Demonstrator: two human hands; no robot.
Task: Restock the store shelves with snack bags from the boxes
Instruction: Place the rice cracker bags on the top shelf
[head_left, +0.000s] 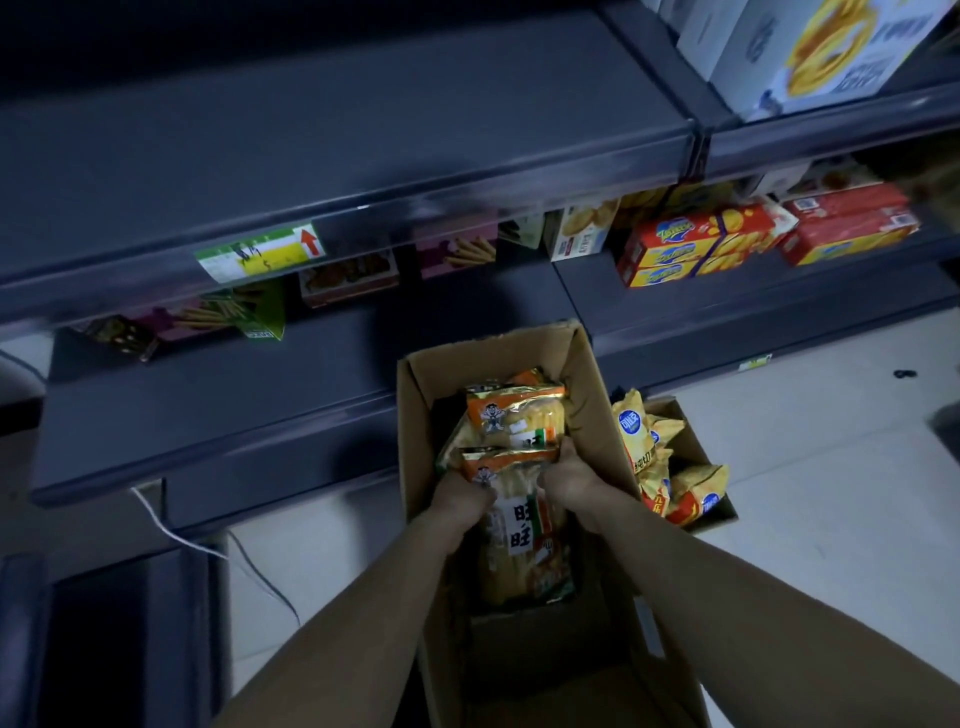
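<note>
An open cardboard box (597, 395) stands on the floor in front of the dark shelves (218, 405). Inside it lie yellow and orange snack bags. My left hand (462, 501) and my right hand (569, 480) both reach into the box and grip the near snack bag (524, 525) from its two sides. A second snack bag (514, 410) of the same kind lies just beyond it. A smaller box (696, 447) to the right holds several yellow chip bags (639, 431).
The lower shelf holds biscuit-stick boxes (457, 249) at the back and red cracker boxes (691, 244) to the right. A large white carton (810, 47) sits on the upper right shelf. A white cord (171, 530) trails across the pale floor at left.
</note>
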